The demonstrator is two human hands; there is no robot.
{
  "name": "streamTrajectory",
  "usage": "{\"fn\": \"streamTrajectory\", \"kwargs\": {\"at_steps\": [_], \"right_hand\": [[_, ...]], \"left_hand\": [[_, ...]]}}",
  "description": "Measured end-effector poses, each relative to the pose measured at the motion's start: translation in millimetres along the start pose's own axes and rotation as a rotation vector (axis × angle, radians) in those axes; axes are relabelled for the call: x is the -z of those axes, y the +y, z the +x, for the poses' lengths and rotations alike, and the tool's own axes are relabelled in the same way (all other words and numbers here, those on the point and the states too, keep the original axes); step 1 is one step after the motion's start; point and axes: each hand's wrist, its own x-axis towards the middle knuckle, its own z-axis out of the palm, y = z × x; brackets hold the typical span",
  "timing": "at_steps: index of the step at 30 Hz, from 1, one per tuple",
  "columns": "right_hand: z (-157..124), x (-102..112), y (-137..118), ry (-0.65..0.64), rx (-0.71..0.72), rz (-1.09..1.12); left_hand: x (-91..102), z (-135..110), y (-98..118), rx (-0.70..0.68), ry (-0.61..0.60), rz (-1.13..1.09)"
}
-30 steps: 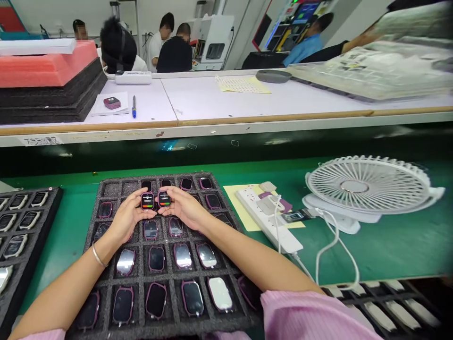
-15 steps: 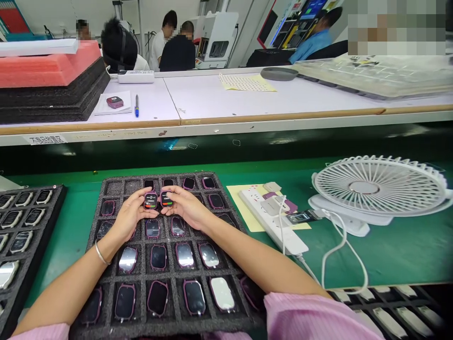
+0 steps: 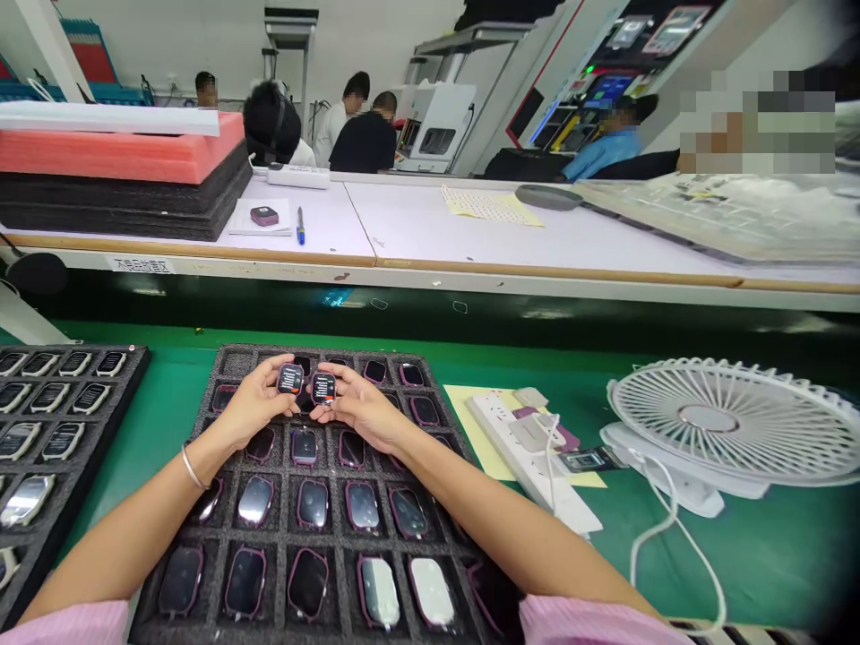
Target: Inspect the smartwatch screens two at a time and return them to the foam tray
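My left hand (image 3: 269, 399) grips a smartwatch (image 3: 290, 379) by its edges, its screen lit with lines of text. Close beside it, my right hand (image 3: 356, 403) holds a second smartwatch (image 3: 323, 388), also lit, with white text and an orange patch at the bottom. Both hands are over the far part of a dark foam tray (image 3: 279, 555). In its compartments lie several purple-rimmed smartwatches (image 3: 309, 582) with dark or reflecting screens. My hands hide some compartments behind them.
Another foam tray (image 3: 131, 376) with light-rimmed watches stands at left. To the right are a white power strip (image 3: 490, 421) with cables and a white fan (image 3: 732, 421). A raised shelf (image 3: 430, 246) behind carries stacked foam (image 3: 127, 202), a notepad and a pen (image 3: 300, 226). People sit beyond.
The view has tilted up, so everything sits lower in the picture. Both watch screens now show text lists instead of the red and green display. Each hand keeps its watch.
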Motion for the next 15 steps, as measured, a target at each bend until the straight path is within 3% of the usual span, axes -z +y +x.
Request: {"fn": "streamTrajectory", "kwargs": {"at_steps": [3, 6, 8, 12, 15], "right_hand": [[20, -4, 1, -0.097, 0.018, -0.195], [55, -13, 3, -0.141, 0.122, -0.690], [80, -22, 5, -0.103, 0.214, -1.013], [111, -40, 11, 0.000, 0.283, -1.241], [112, -41, 10, 0.021, 0.278, -1.340]], "left_hand": [[41.8, 11, -2, -0.065, 0.019, 0.173], [88.1, 25, -8, -0.188, 0.126, 0.613], [109.3, 32, -13, -0.209, 0.181, 0.891], [121.5, 40, -23, -0.199, 0.151, 1.046], [120.5, 40, -23, -0.185, 0.136, 1.136]]}}
